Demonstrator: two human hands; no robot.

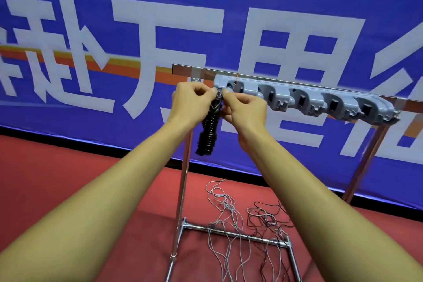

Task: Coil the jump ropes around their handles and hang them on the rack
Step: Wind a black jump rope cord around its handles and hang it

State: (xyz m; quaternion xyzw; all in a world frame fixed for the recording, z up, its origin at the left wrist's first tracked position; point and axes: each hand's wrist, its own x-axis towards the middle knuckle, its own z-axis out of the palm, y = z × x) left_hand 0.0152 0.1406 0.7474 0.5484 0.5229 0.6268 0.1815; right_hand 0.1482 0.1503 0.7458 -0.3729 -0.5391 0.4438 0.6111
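Observation:
A black jump rope coiled round its handles hangs down from the left end of the grey holder rack. My left hand and my right hand both pinch the top of this bundle right at the rack's leftmost slot. The bundle's top end is hidden between my fingers. On the red floor under the rack lie a loose grey rope and a loose dark rope, both tangled.
The grey rack is fixed to a metal bar on a chrome stand with a base crossbar. Several other slots of the rack hold nothing. A blue banner wall stands close behind. Red carpet covers the floor.

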